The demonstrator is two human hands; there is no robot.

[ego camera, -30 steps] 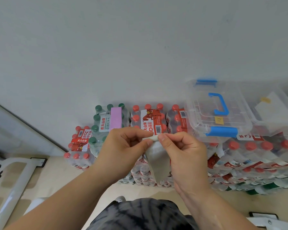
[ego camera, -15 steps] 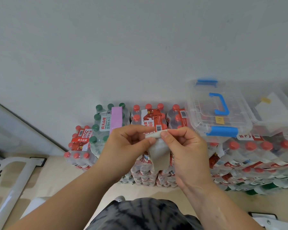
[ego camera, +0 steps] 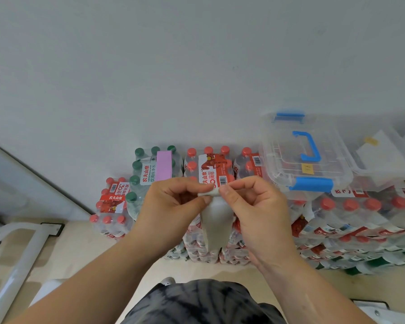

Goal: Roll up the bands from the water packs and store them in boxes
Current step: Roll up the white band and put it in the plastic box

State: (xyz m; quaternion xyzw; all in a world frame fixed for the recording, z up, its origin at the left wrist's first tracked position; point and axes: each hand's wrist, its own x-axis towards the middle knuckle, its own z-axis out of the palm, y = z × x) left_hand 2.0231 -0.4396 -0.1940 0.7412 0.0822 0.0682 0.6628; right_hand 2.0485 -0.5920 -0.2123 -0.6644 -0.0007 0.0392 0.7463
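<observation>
Stacked shrink-wrapped water bottle packs (ego camera: 351, 220) stand on the floor (ego camera: 84, 244) against the wall (ego camera: 197, 66); a clear lidded plastic box (ego camera: 302, 155) sits on the right-hand packs.

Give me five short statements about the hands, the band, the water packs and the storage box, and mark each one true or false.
1. Both hands pinch the top end of the white band. True: the left hand and right hand meet at its rolled top edge.
2. The band is fully rolled up. False: most of it hangs loose below the fingers.
3. The clear box with blue handle has its lid off. False: the lid is on, and the box sits atop the water packs at right.
4. A purple band lies on the green-capped pack. True.
5. Every bottle cap in view is red. False: some packs have green caps, others red caps.
</observation>
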